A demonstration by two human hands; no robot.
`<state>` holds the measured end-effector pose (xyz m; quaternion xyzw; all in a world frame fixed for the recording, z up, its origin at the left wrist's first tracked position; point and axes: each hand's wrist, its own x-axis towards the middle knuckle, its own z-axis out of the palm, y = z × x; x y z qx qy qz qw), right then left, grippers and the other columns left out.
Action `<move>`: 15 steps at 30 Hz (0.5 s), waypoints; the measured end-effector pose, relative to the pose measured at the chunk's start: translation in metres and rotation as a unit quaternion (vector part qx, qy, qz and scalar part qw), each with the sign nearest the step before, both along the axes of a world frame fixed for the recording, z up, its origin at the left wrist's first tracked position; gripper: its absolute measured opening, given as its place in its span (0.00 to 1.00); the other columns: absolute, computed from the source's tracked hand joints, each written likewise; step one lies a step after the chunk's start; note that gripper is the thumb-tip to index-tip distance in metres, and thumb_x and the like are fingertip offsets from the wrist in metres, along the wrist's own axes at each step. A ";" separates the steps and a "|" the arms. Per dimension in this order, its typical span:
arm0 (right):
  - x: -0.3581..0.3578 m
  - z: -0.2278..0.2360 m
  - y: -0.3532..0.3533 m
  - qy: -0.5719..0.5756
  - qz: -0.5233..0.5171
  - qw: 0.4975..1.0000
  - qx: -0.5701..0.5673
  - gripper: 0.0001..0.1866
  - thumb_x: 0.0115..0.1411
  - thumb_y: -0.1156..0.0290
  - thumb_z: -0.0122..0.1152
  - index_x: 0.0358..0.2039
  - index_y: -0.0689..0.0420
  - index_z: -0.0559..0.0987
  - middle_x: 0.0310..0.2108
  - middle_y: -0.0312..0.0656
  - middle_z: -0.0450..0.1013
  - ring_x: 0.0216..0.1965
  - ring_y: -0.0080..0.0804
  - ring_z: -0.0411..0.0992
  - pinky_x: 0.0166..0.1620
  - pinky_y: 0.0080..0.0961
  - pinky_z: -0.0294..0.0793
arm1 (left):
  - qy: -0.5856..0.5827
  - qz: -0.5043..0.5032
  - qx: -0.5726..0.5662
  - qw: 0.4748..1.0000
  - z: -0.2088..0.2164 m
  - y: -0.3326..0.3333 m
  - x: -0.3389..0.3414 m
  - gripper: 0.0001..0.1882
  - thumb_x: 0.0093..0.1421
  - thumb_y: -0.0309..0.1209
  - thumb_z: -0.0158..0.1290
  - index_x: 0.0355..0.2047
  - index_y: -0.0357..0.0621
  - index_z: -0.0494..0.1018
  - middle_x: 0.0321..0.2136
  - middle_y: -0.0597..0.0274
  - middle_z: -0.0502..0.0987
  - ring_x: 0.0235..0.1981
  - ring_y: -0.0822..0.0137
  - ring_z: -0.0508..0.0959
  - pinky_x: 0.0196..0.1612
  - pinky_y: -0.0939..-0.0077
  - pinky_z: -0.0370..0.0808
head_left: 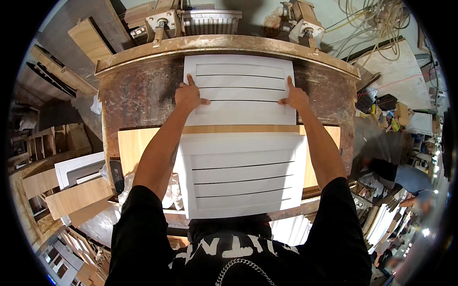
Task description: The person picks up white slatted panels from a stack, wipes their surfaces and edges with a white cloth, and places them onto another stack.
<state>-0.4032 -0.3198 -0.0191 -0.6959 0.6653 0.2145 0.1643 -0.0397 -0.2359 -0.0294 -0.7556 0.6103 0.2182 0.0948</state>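
A white cabinet door [241,94] with a framed border and dark horizontal grooves lies flat at the far side of a worn brown workbench [143,90]. My left hand [189,95] grips its left edge, thumb reaching onto the face and index finger pointing away from me. On the opposite edge, my right hand [296,97] holds it the same way. Closer to me, a second white grooved door [243,176] rests on a light wooden board [138,143] and overhangs the bench's near edge. Neither hand touches this second door.
A raised wooden rail [229,43] borders the bench's far edge, with clamp-like metal fittings [162,23] beyond it. A black phone [116,175] lies at the left. Boards and a white frame [78,169] stand left of the bench. Another person [410,178] bends over at the right.
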 end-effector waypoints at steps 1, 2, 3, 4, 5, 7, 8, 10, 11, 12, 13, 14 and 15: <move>0.000 -0.001 -0.001 -0.005 0.000 1.000 0.000 0.66 0.35 0.42 0.74 0.68 0.45 0.42 0.45 0.59 0.71 0.46 0.49 0.73 0.45 0.39 0.75 | 0.002 0.004 0.006 1.000 0.000 0.000 0.000 0.72 0.35 0.62 0.64 0.63 0.26 0.35 0.46 0.24 0.65 0.43 0.39 0.75 0.43 0.59 0.76; -0.001 -0.001 -0.003 -0.010 0.001 1.000 0.001 0.66 0.35 0.43 0.74 0.68 0.44 0.42 0.45 0.58 0.71 0.47 0.49 0.73 0.45 0.39 0.75 | 0.004 0.008 0.012 1.000 0.001 -0.001 0.000 0.72 0.35 0.62 0.64 0.63 0.26 0.35 0.47 0.23 0.65 0.43 0.39 0.75 0.43 0.59 0.76; -0.002 -0.002 -0.002 -0.009 0.002 1.000 0.001 0.66 0.35 0.43 0.74 0.68 0.44 0.42 0.45 0.58 0.71 0.47 0.49 0.73 0.45 0.39 0.75 | 0.004 0.008 0.012 1.000 0.002 -0.001 -0.001 0.72 0.35 0.62 0.64 0.63 0.26 0.35 0.47 0.23 0.65 0.43 0.39 0.75 0.43 0.59 0.76; -0.004 -0.002 0.001 -0.011 0.002 1.000 0.000 0.66 0.35 0.43 0.74 0.68 0.44 0.41 0.45 0.58 0.71 0.47 0.49 0.73 0.46 0.40 0.75 | 0.007 0.014 0.021 1.000 0.002 0.000 -0.002 0.72 0.35 0.62 0.64 0.64 0.28 0.35 0.49 0.23 0.63 0.45 0.37 0.74 0.45 0.58 0.75; -0.005 -0.003 0.002 -0.012 0.001 1.000 0.000 0.66 0.35 0.43 0.74 0.68 0.44 0.41 0.44 0.57 0.72 0.47 0.49 0.72 0.46 0.41 0.75 | 0.009 0.019 0.030 0.999 0.003 0.000 -0.004 0.72 0.35 0.62 0.64 0.64 0.31 0.35 0.52 0.22 0.61 0.47 0.36 0.72 0.46 0.56 0.74; -0.006 0.002 -0.001 -0.019 -0.011 1.000 0.001 0.67 0.34 0.44 0.75 0.68 0.44 0.41 0.44 0.59 0.71 0.46 0.51 0.73 0.46 0.41 0.74 | 0.017 0.037 0.027 0.999 0.002 -0.001 -0.003 0.71 0.36 0.62 0.64 0.65 0.34 0.34 0.54 0.23 0.57 0.50 0.33 0.68 0.49 0.53 0.72; -0.004 0.005 0.000 -0.025 -0.024 0.999 0.002 0.67 0.34 0.45 0.75 0.68 0.43 0.41 0.45 0.60 0.71 0.46 0.52 0.73 0.47 0.42 0.74 | 0.027 0.053 0.024 0.998 0.001 -0.001 -0.002 0.70 0.37 0.62 0.64 0.66 0.38 0.34 0.57 0.23 0.54 0.54 0.31 0.64 0.51 0.49 0.70; -0.001 0.006 0.003 -0.027 -0.029 0.999 -0.010 0.66 0.35 0.45 0.75 0.68 0.44 0.41 0.49 0.62 0.67 0.48 0.53 0.71 0.48 0.43 0.73 | 0.029 0.057 0.006 0.998 0.000 0.006 -0.002 0.70 0.37 0.62 0.64 0.66 0.40 0.33 0.58 0.23 0.51 0.56 0.30 0.59 0.52 0.45 0.67; 0.000 0.006 0.003 -0.026 -0.031 0.999 -0.023 0.66 0.35 0.44 0.75 0.68 0.46 0.41 0.52 0.64 0.63 0.50 0.54 0.70 0.49 0.44 0.72 | 0.036 0.065 -0.012 0.997 0.000 0.011 -0.002 0.69 0.37 0.62 0.64 0.66 0.43 0.33 0.59 0.23 0.48 0.59 0.29 0.55 0.53 0.42 0.65; -0.001 0.007 0.005 -0.031 -0.036 0.999 -0.027 0.66 0.35 0.44 0.75 0.68 0.46 0.41 0.52 0.64 0.63 0.50 0.54 0.70 0.49 0.44 0.72 | 0.031 0.060 -0.017 0.998 -0.001 0.012 -0.005 0.69 0.37 0.62 0.64 0.66 0.43 0.33 0.59 0.23 0.48 0.59 0.29 0.55 0.53 0.42 0.65; 0.001 0.006 0.009 -0.032 -0.065 0.997 -0.042 0.66 0.36 0.46 0.75 0.67 0.47 0.41 0.54 0.65 0.61 0.51 0.56 0.68 0.50 0.43 0.71 | 0.040 0.074 -0.017 0.996 -0.001 0.016 -0.009 0.68 0.39 0.58 0.65 0.66 0.41 0.33 0.59 0.24 0.48 0.60 0.30 0.53 0.54 0.45 0.66; 0.002 0.004 0.011 -0.034 -0.094 0.993 -0.058 0.65 0.37 0.48 0.76 0.67 0.49 0.42 0.55 0.66 0.58 0.53 0.57 0.66 0.52 0.43 0.70 | 0.049 0.086 -0.021 0.995 -0.001 0.017 -0.014 0.66 0.42 0.55 0.65 0.66 0.39 0.33 0.59 0.25 0.48 0.60 0.32 0.51 0.54 0.47 0.66; 0.002 0.002 0.017 -0.043 -0.094 0.993 -0.065 0.65 0.37 0.48 0.76 0.67 0.49 0.42 0.55 0.66 0.58 0.53 0.57 0.66 0.52 0.43 0.70 | 0.041 0.087 -0.029 0.995 -0.002 0.017 -0.021 0.66 0.42 0.55 0.65 0.66 0.39 0.33 0.59 0.25 0.48 0.60 0.32 0.51 0.54 0.47 0.66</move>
